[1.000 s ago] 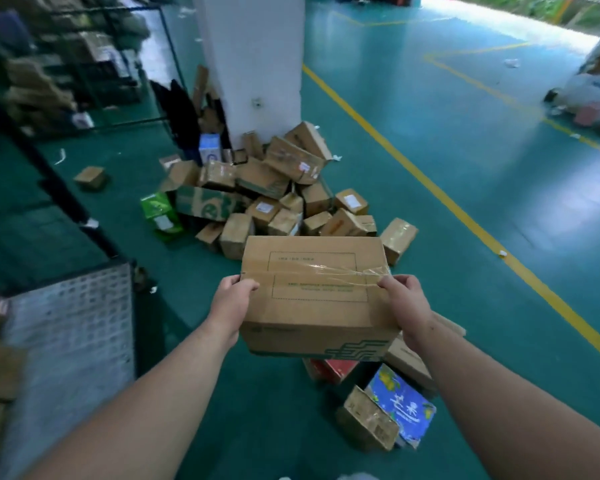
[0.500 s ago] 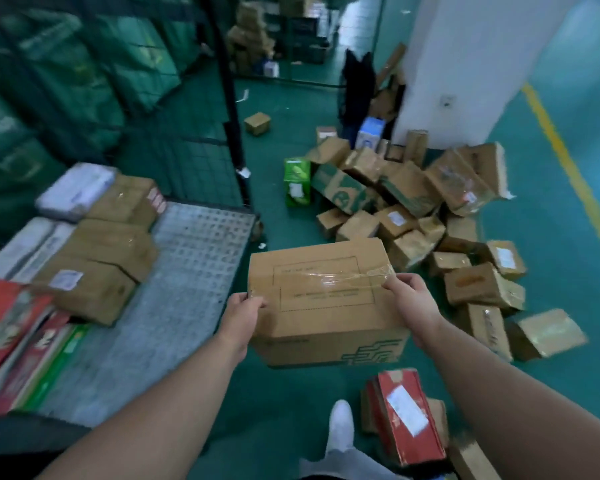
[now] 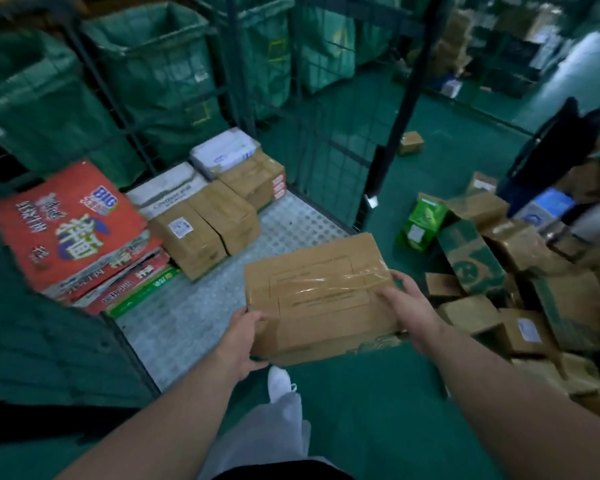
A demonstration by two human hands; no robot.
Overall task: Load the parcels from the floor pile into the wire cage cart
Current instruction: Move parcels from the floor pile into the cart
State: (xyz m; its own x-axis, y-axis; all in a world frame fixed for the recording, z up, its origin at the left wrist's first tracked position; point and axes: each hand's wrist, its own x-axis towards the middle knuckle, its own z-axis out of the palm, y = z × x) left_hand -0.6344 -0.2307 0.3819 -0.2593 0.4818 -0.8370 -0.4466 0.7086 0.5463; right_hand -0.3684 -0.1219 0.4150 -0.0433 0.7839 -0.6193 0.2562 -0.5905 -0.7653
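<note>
We are holding the taped cardboard box (image 3: 317,292) clear of the ground between both hands. The left hand (image 3: 243,341) is gripping its near left corner, fingers tucked under the edge. The right hand (image 3: 407,306) is clasping the right end, fingers curled over the top. The box is hanging tilted at the open front edge of the perforated deck (image 3: 201,317) of the wire cage cart, not yet resting on it.

Against the frame half a second ago, we are now turning squarely onto the cart. The deck, then off to the left, is filling the centre of the view, and the box is overlapping its front edge. One second ago the floor pile (image 3: 499,271) was lying straight ahead; it is now sitting to the right of the deck. Both hands are keeping the same ends as before.

We judge the carry is ending and the set-down is pending. Bare deck is showing in front of the brown parcels (image 3: 205,233) stacked towards the back. A red printed carton (image 3: 70,226) is lying on flat packs at the deck's left side. A green carton (image 3: 421,220) is standing on the floor just right of the deck.
</note>
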